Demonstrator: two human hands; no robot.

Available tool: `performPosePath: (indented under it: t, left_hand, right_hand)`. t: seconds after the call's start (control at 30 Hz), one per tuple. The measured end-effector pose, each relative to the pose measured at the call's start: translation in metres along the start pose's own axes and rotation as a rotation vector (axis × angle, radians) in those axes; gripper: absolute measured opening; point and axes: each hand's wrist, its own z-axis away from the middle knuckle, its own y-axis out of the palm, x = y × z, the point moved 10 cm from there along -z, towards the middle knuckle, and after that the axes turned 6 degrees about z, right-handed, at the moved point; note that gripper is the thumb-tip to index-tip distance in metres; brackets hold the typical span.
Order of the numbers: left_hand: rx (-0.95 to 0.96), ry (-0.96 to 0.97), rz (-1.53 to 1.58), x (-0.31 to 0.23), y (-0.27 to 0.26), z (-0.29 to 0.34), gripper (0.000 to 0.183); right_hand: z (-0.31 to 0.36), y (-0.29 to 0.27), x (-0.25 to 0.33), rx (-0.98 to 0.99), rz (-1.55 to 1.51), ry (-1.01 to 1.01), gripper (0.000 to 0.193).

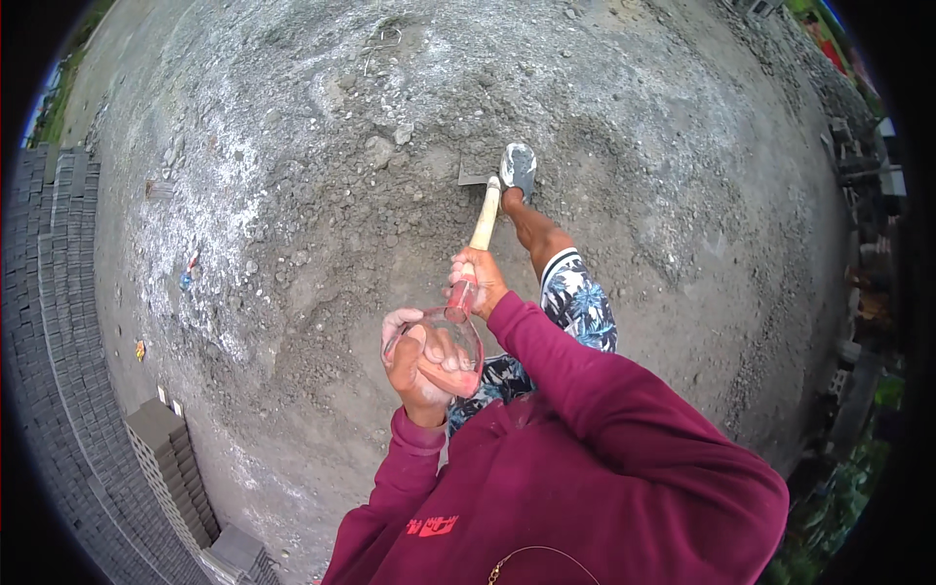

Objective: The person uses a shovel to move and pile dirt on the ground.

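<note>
I hold a shovel [484, 226] with a pale wooden shaft and a reddish D-shaped handle. My left hand [421, 363] is closed around the grip of that handle, fingers wrapped inside its loop. Just ahead, my right hand [478, 281] is wrapped around the shaft where it meets the handle. The shaft slants away from me toward the ground. At its far end, part of the grey blade [475, 170] shows against rough grey gravel mix [400, 200]; the rest of the blade is hidden. My foot, in a grey and white shoe [519, 168], is right beside the blade.
Long stacks of grey blocks [68, 292] line the left side, with a shorter stack of hollow blocks [171, 453] nearer me. Small coloured litter [188, 273] lies on the dusty ground at left. Piled materials and greenery [838, 487] edge the right side.
</note>
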Motion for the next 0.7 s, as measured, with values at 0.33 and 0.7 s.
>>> performPosePath:
  t: [0.33, 0.7]
  left_hand:
    - [-0.346, -0.17, -0.162, 0.049, -0.049, 0.073, 0.024]
    - [-0.389, -0.137, -0.199, 0.061, -0.113, 0.062, 0.03]
  right_hand:
    - [0.047, -0.066, -0.032, -0.115, 0.092, -0.013, 0.012]
    - [-0.023, -0.121, -0.027, -0.289, 0.353, -0.076, 0.012]
